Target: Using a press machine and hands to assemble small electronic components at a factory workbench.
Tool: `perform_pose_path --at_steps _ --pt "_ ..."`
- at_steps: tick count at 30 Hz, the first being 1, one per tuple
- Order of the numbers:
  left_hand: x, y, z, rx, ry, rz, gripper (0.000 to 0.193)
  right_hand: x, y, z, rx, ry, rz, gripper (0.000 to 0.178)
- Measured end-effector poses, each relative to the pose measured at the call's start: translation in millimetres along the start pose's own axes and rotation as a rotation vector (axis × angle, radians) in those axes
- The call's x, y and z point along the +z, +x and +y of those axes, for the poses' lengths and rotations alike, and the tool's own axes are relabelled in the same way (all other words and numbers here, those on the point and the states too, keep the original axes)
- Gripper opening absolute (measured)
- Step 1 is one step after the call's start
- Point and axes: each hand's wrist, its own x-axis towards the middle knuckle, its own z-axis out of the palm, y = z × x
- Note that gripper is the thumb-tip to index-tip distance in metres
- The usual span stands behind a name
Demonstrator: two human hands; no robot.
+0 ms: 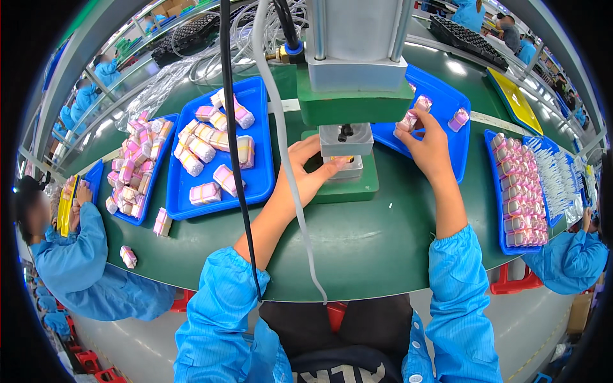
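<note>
My left hand (302, 171) is at the bench press, its thumb and fingers curled about the gap between the upper metal block (345, 139) and the lower metal block (351, 170). A small yellow-orange bit shows by the thumb tip; the other fingertips are hidden behind the blocks. Over the right-hand blue tray (454, 153), my right hand (426, 139) pinches a small pink-and-white block-shaped piece (406, 121). Beyond its fingers lies a similar piece (423, 103), and another pink piece (458, 120) rests farther right in the tray.
Left of the press, a blue tray (175, 203) holds several banded pink-and-white bundles; a fuller tray sits beside it. Two loose bundles (162, 223) lie on the green table. Cables (290, 185) hang before my left arm. At right stands a tray of rowed pieces (514, 191). Co-workers sit on both sides.
</note>
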Motion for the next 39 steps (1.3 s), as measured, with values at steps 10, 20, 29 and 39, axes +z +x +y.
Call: perform_pose_path --at_steps 10,20,29,39 --pt "1.4 1.7 3.4 0.023 0.013 -0.002 0.039 -0.5 -0.1 -4.9 -0.014 0.010 0.025 0.050" --pt "-0.6 8.1 21.4 0.034 -0.286 0.095 0.034 -6.2 1.8 -30.2 0.177 0.557 -0.147 0.053" --pt "-24.0 10.2 9.8 -0.139 -0.629 0.036 0.035 21.0 -24.6 -75.4 0.135 0.764 -0.416 0.040" --pt "-31.4 13.6 5.3 -0.189 -1.104 0.026 0.032 34.3 -31.8 -79.6 0.101 0.601 -0.422 0.040"
